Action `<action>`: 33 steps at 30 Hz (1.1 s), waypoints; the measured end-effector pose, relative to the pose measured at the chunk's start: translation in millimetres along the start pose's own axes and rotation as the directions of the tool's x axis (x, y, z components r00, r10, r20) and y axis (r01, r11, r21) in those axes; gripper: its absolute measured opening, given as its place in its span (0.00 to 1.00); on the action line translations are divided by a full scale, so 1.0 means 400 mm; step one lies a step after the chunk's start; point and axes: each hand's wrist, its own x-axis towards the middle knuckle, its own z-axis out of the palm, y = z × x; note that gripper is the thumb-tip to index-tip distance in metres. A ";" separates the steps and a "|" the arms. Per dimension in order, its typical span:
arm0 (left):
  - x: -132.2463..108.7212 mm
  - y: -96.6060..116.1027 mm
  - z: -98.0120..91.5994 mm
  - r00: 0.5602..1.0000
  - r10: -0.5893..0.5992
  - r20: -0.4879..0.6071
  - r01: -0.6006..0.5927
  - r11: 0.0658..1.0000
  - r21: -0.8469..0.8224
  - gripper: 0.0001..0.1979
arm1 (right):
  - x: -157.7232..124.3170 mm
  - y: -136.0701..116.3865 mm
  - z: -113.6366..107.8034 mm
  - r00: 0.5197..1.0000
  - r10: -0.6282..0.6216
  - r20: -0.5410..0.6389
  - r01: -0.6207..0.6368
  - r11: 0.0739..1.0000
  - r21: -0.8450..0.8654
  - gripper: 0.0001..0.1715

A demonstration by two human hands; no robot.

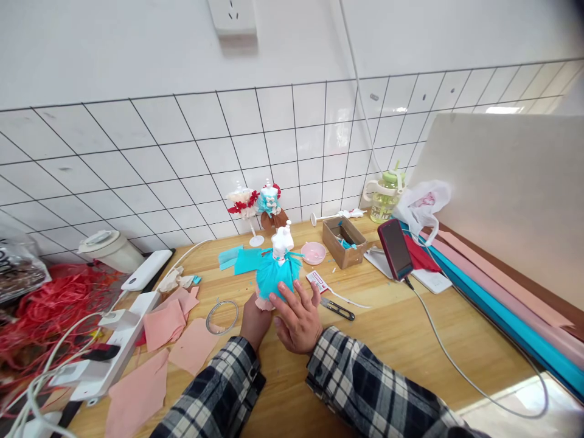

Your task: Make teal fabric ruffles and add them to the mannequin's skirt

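A small white dress form (281,240) in a turquoise crepe-paper skirt (275,277) stands upright in front of me, with a bit of pale pink showing at the hem. My left hand (256,321) reaches under the skirt and appears to grip the form from below; its fingers are hidden. Against the skirt's lower right side lies my right hand (298,319), palm down, fingers stretched out. Beside it on the table are black thread snips (337,308) and a small white-and-red label (318,281). Turquoise paper pieces (249,260) lie behind the skirt.
Two decorated dress forms (269,204) stand by the wall. A pink dish (313,253), cardboard box (344,242), propped phone (395,249) with cable and green bottle (385,194) are to the right. Pink paper pieces (194,347), a metal ring (222,317) and a power strip (118,347) lie left.
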 end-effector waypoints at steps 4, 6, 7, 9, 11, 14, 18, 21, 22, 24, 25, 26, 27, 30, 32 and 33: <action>0.000 0.012 -0.004 1.000 -0.002 0.024 0.002 1.000 0.001 0.08 | 0.002 -0.006 0.000 0.998 0.021 0.053 -0.021 1.000 0.005 0.33; -0.001 0.019 -0.007 1.000 -0.014 0.022 0.014 1.000 0.010 0.07 | -0.007 -0.007 0.004 0.999 -0.021 -0.043 0.023 0.999 0.042 0.33; -0.002 0.021 -0.008 1.000 -0.024 0.017 0.023 1.000 0.015 0.07 | -0.012 -0.009 0.006 0.995 -0.037 -0.088 0.044 0.997 0.070 0.33; -0.002 0.018 -0.009 0.999 -0.051 0.000 0.051 0.998 0.026 0.08 | -0.021 -0.015 0.005 0.992 -0.045 -0.120 0.061 0.989 0.136 0.33; 0.001 0.009 -0.008 0.996 -0.086 -0.028 0.087 0.995 0.046 0.10 | -0.024 -0.024 -0.001 0.995 -0.052 -0.086 0.070 0.973 0.219 0.33; 0.012 -0.004 -0.005 0.991 -0.120 -0.064 0.125 0.989 0.077 0.12 | -0.023 -0.039 -0.012 0.992 -0.128 0.014 0.115 0.926 0.358 0.30; 0.032 -0.010 0.002 0.990 -0.121 -0.067 0.127 0.986 0.105 0.13 | -0.035 -0.049 -0.001 0.962 -0.204 0.184 0.110 0.900 0.423 0.23; 0.048 -0.018 0.010 0.992 -0.114 -0.062 0.121 0.984 0.132 0.14 | -0.052 -0.045 0.023 0.909 -0.256 0.329 0.098 0.899 0.427 0.17; 0.055 -0.023 0.012 0.992 -0.110 -0.060 0.118 0.983 0.141 0.14 | -0.058 -0.043 0.031 0.891 -0.266 0.369 0.091 0.899 0.428 0.15; 0.073 -0.036 0.017 0.994 -0.103 -0.047 0.109 0.982 0.157 0.14 | -0.064 -0.040 0.045 0.858 -0.273 0.435 0.069 0.901 0.429 0.14; 0.085 -0.043 0.019 0.994 -0.101 -0.039 0.106 0.981 0.164 0.15 | -0.066 -0.039 0.052 0.844 -0.271 0.462 0.056 0.902 0.427 0.13; 0.098 -0.049 0.020 0.995 -0.099 -0.032 0.103 0.980 0.171 0.15 | -0.066 -0.037 0.058 0.830 -0.266 0.491 0.040 0.906 0.422 0.13; 0.111 -0.054 0.022 0.995 -0.096 -0.025 0.099 0.979 0.177 0.14 | -0.066 -0.036 0.064 0.815 -0.250 0.523 0.017 0.912 0.409 0.12; 0.149 -0.064 0.029 0.997 -0.074 -0.007 0.074 0.980 0.185 0.12 | -0.062 -0.031 0.084 0.774 -0.147 0.616 -0.083 0.941 0.329 0.11; 0.164 -0.067 0.034 0.998 -0.061 0.005 0.059 0.981 0.187 0.12 | -0.060 -0.028 0.094 0.750 -0.093 0.655 -0.130 0.950 0.284 0.11; 0.168 -0.069 0.036 0.998 -0.059 0.009 0.056 0.980 0.188 0.12 | -0.059 -0.026 0.097 0.743 -0.080 0.665 -0.143 0.951 0.274 0.11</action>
